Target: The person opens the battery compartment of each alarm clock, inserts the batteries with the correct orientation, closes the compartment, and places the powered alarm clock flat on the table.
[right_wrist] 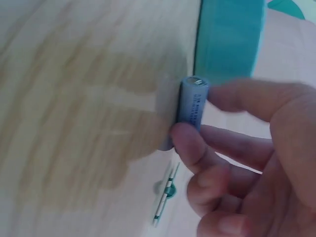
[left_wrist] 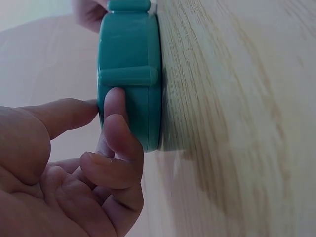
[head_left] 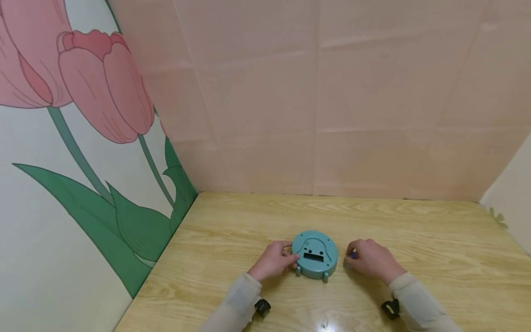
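A round teal clock (head_left: 304, 268) lies with its back upward on the table, two short feet pointing toward me. A dark rectangular battery slot (head_left: 313, 257) is uncovered in its back. My left hand (head_left: 274, 260) grips the clock's left edge, thumb on the upper face and fingers against the side near a foot (left_wrist: 129, 76). Just right of the clock, my right hand (head_left: 371, 258) pinches a light blue cylindrical battery (right_wrist: 191, 106) between thumb and fingers. The battery is apart from the slot, close to the tabletop.
Wood-grain table (head_left: 199, 244) runs back to a pinkish covered wall (head_left: 257, 115). A small thin teal-and-white piece (right_wrist: 166, 193) lies on the table beyond the right hand. Black devices (head_left: 262, 307) sit at both wrists. A tulip-painted wall (head_left: 50, 221) borders the left.
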Motion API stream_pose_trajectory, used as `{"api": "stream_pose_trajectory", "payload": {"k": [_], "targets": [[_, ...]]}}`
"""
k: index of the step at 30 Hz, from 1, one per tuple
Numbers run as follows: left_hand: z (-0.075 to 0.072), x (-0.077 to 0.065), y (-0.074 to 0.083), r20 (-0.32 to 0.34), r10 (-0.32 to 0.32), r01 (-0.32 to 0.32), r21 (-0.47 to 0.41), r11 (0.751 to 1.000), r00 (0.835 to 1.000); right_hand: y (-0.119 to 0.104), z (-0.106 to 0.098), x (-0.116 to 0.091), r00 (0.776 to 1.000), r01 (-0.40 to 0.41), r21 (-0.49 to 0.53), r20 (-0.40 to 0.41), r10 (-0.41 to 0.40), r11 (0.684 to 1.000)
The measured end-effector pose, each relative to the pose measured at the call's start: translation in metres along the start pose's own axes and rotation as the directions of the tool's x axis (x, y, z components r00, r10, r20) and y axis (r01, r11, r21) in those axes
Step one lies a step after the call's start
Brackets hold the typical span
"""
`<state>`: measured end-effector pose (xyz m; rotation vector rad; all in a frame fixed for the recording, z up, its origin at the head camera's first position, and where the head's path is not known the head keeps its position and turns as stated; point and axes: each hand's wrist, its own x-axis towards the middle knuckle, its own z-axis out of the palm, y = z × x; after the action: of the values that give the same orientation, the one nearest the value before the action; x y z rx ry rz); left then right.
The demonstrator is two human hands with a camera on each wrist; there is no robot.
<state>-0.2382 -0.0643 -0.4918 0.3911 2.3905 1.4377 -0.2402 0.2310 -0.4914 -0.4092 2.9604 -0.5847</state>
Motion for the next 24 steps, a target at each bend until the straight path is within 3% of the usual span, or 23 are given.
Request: {"api": "stream_pose_trajectory", "payload": {"k": [24], "targets": [[0.0017,-0.0041,0.0036,-0.02,-0.02,0.02,-0.008,1.0,1.0,-0.0085,0.003,-0.0012,1.0,0.02,-0.02,-0.01,-0.02,1.0]]}}
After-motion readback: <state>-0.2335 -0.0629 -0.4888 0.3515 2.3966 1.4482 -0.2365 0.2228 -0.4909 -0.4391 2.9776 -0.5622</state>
